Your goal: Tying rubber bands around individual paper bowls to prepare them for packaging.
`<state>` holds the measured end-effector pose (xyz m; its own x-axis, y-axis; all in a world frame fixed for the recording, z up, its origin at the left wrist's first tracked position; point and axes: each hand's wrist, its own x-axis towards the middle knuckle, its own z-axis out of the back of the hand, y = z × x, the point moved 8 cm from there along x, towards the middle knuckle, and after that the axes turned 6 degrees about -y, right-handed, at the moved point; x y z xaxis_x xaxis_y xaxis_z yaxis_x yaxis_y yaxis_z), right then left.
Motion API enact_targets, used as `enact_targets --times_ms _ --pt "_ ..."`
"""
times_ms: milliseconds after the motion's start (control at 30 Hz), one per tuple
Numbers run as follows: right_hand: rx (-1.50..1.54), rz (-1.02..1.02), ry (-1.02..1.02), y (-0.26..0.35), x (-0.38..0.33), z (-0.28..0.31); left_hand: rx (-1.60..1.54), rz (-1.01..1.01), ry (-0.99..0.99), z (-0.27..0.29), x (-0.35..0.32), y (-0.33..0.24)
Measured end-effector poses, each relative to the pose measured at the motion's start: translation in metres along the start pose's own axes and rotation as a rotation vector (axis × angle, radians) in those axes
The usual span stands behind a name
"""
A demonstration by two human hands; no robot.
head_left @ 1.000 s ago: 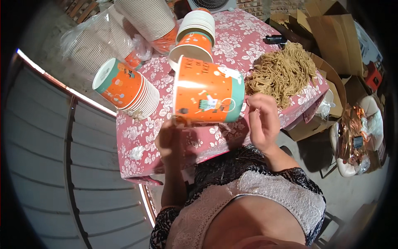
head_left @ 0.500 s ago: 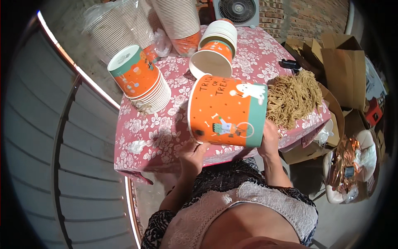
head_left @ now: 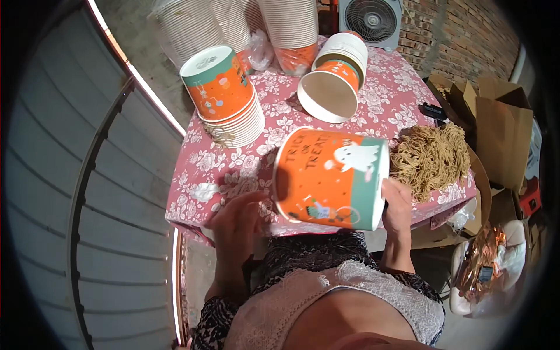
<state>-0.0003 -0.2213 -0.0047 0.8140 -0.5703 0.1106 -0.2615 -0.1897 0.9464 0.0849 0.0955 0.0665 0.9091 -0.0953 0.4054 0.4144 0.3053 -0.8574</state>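
A big orange paper cup (head_left: 329, 178) with a white ghost and a green band lies on its side in the air, just over the near edge of the flowery pink table (head_left: 402, 99). The right hand (head_left: 398, 204) presses flat on its green end. The left hand (head_left: 238, 219) cups its open rim, fingers curled. Beside it on the right sits a pile of tan paper shreds (head_left: 430, 158). Behind are a stack of cups (head_left: 227, 96) and 1 tipped stack (head_left: 335, 76).

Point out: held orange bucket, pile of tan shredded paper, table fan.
held orange bucket (head_left: 326, 181), head view, on its orange side wall.
pile of tan shredded paper (head_left: 431, 158), head view, middle of the heap.
table fan (head_left: 371, 20), head view, on its front grille.
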Motion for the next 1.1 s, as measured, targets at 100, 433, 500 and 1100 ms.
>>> enact_targets --times_ms 100,433,500,1100 --pt "-0.059 0.008 0.126 -0.017 0.001 -0.008 -0.4 0.361 0.101 -0.018 -0.011 0.016" --pt "0.046 0.125 0.116 0.002 -0.005 -0.02 -0.407 -0.056 -0.449 0.115 0.022 0.015" --pt "0.002 0.095 0.057 -0.01 -0.003 0.0 -0.478 -0.092 -0.577 0.154 0.043 0.027" --pt "-0.183 0.226 -0.052 -0.047 -0.011 0.026 -1.25 0.345 -0.347 0.138 0.281 0.092"
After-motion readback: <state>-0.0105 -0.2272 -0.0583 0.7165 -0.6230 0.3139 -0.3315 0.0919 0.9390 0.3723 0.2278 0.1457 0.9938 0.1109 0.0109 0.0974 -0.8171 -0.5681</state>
